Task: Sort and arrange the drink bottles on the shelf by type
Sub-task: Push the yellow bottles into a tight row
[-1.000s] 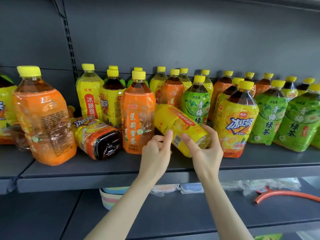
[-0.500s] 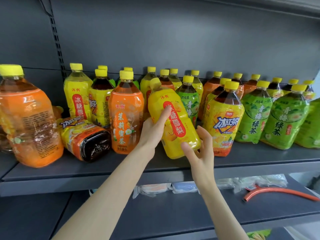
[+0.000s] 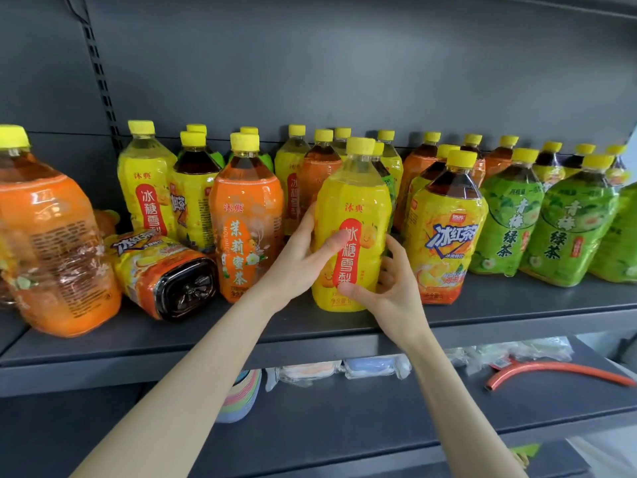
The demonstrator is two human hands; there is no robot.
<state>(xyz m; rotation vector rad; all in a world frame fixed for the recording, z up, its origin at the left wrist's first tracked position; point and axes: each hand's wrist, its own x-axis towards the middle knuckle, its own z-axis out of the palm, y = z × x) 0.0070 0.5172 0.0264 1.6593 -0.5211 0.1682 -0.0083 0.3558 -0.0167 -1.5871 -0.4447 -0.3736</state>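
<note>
A yellow pear-drink bottle (image 3: 355,208) with a red label stands upright at the front of the grey shelf (image 3: 206,343). My left hand (image 3: 303,257) grips its left side and my right hand (image 3: 393,288) holds its lower right. An orange jasmine-tea bottle (image 3: 246,215) stands just left of it. An iced-tea bottle with a yellow label (image 3: 446,229) stands just right. Another iced-tea bottle (image 3: 162,274) lies on its side further left. Green-tea bottles (image 3: 572,222) fill the right end.
A large orange bottle (image 3: 51,236) stands at the far left front. More yellow, orange and dark-tea bottles (image 3: 320,167) line the back row. On the lower shelf lie wrapped packets (image 3: 372,367), stacked coloured bowls (image 3: 241,398) and an orange curved tube (image 3: 551,370).
The yellow pear-drink bottle was lying tilted in both hands; it has been turned upright and set standing between the orange bottle and the iced-tea bottle.
</note>
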